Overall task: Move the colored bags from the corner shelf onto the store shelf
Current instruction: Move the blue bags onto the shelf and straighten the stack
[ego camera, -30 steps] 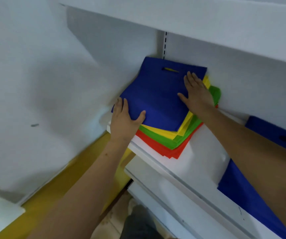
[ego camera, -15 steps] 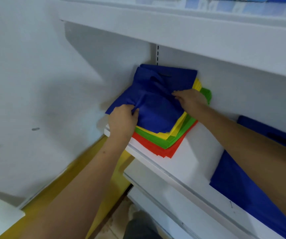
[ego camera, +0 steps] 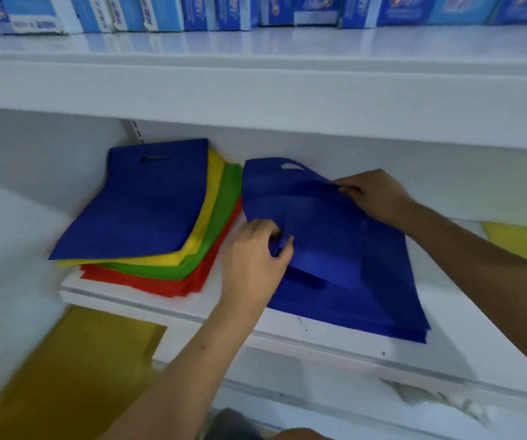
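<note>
We see matt cloth bags (ego camera: 148, 204) with a fine weave. The white shelf (ego camera: 319, 341) looks smooth, perhaps painted metal.

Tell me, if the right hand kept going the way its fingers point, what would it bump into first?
The right hand points left across the blue bag it pinches. Beyond that, it would probably meet the green bags edging the corner stack, though depth is hard to judge.
</note>
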A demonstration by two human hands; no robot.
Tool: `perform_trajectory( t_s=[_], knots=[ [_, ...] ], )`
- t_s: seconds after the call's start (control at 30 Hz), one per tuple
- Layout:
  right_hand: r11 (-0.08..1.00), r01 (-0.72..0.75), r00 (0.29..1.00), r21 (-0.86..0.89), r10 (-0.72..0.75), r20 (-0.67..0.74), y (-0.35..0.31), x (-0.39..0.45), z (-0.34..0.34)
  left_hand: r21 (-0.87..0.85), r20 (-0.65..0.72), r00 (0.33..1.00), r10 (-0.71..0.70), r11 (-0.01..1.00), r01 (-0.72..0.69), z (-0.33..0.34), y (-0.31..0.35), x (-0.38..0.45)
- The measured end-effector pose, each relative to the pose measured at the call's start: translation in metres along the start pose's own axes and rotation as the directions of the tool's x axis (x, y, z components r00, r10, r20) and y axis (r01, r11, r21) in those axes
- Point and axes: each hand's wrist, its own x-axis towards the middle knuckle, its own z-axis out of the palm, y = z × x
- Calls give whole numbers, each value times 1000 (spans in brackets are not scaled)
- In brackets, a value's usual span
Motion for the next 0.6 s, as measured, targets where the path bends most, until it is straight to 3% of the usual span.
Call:
perform_trajectory(
  t_s=[0.13,0.2,0.27,0.5,0.6],
  knots=[
    [985,-153,988,-81,151,-30,59,-38,-3,25,284,957,65,997,-75,30,25,-20],
    [962,-216,968,-170,234,91,84,-49,10,92,544,838,-36,996,-17,42,29,-28],
    [938,-262,925,-226,311,220,100,-55,27,211,709,692,-136,977,-24,50,32,-33],
    [883,-464,863,-69,468,191,92,-49,48,368,821,491,-292,928,-63,44,24,-19],
    [870,-489,853,-57,491,178,86,-43,47,401,829,445,-340,915,-47,35,16,-11]
  ],
)
